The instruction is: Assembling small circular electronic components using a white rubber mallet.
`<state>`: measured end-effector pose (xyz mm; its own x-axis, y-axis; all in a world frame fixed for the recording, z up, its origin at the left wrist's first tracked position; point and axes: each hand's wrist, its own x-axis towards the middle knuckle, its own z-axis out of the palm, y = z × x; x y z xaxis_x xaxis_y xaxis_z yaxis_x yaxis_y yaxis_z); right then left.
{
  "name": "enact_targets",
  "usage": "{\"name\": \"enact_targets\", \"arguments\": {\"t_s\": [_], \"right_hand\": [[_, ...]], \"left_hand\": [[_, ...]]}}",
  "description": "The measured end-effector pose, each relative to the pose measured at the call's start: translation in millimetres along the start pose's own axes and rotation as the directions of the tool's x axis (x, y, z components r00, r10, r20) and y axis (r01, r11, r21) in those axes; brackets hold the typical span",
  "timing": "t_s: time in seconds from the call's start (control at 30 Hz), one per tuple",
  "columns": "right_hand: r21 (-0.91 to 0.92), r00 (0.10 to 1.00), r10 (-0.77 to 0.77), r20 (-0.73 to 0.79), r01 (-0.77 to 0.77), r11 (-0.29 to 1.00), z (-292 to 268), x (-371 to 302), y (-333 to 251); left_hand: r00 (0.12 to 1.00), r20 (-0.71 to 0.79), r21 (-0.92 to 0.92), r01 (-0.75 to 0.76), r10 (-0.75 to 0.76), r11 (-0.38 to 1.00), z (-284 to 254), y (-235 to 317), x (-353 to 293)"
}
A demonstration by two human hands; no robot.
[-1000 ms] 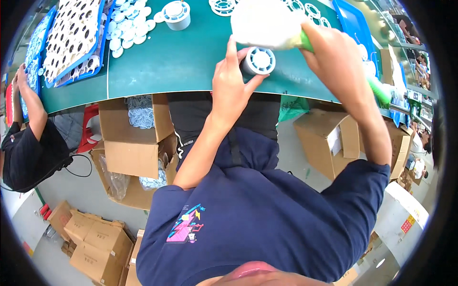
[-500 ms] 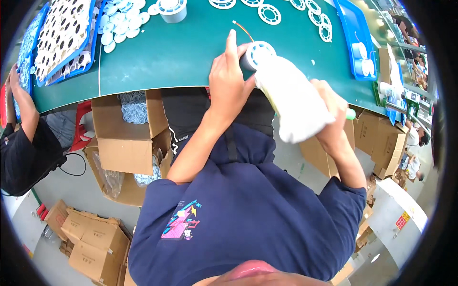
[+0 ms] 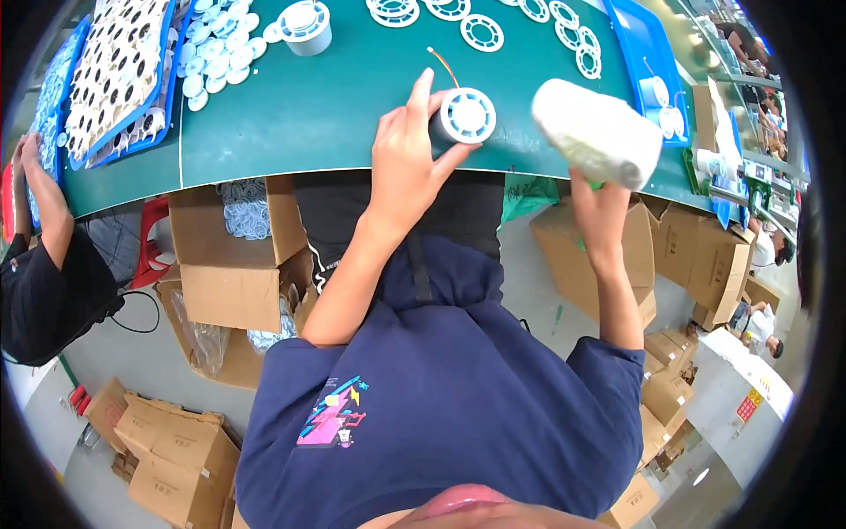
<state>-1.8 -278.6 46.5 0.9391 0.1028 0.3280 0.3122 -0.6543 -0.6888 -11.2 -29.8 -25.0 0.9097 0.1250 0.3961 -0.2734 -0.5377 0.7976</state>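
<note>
My left hand (image 3: 398,172) is wrapped round the side of a white cylindrical housing (image 3: 467,116) that stands on the green table near its front edge. The housing has a slotted round top, and thin orange-red wires run from its back. Raised to the right of it is a mallet-like tool (image 3: 592,130) with a thick, white-wrapped head. My right hand (image 3: 602,216) is closed round its green handle, mostly hidden by the fingers. The head is apart from the housing.
White slotted rings (image 3: 482,33) and another housing (image 3: 305,31) lie farther back. Pale blue discs (image 3: 216,57) and a tray of white parts (image 3: 119,66) are left. A blue tray (image 3: 630,53) stands right. A co-worker's arm (image 3: 44,189) is far left; cardboard boxes (image 3: 231,295) sit below.
The mallet-like tool has lifted off the housing and swung up to the right, its head turning. My left hand still holds the housing, now slightly nearer me.
</note>
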Motion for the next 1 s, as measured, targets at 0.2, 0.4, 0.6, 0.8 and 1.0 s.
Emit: {"name": "enact_targets", "arguments": {"t_s": [0.2,0.4,0.6,0.8,1.0], "right_hand": [[-0.467,0.955,0.228,0.192,-0.116,0.877,0.2,49.4,17.0],[-0.581,0.987,-0.156,0.034,0.147,0.800,17.2,50.3,44.2],[0.161,0.945,-0.284,0.162,0.259,0.952,59.3,31.1,-13.4],[0.053,0.901,-0.321,0.292,0.320,0.946,57.7,38.5,-9.2],[-0.123,0.943,-0.108,-0.314,0.073,0.990,-26.3,103.5,40.8]], "left_hand": [[0.999,0.052,-0.001,0.003,-0.003,1.000,-8.7,-1.0,-1.2],[0.996,0.029,0.020,-0.090,0.089,0.996,-0.6,5.3,2.8],[0.994,0.037,0.128,-0.105,0.101,0.986,-2.9,5.2,1.6],[0.977,0.113,0.170,-0.200,0.182,0.965,-4.5,4.2,3.3],[0.979,0.114,0.180,-0.189,0.171,0.965,-4.5,3.8,1.6]]}}
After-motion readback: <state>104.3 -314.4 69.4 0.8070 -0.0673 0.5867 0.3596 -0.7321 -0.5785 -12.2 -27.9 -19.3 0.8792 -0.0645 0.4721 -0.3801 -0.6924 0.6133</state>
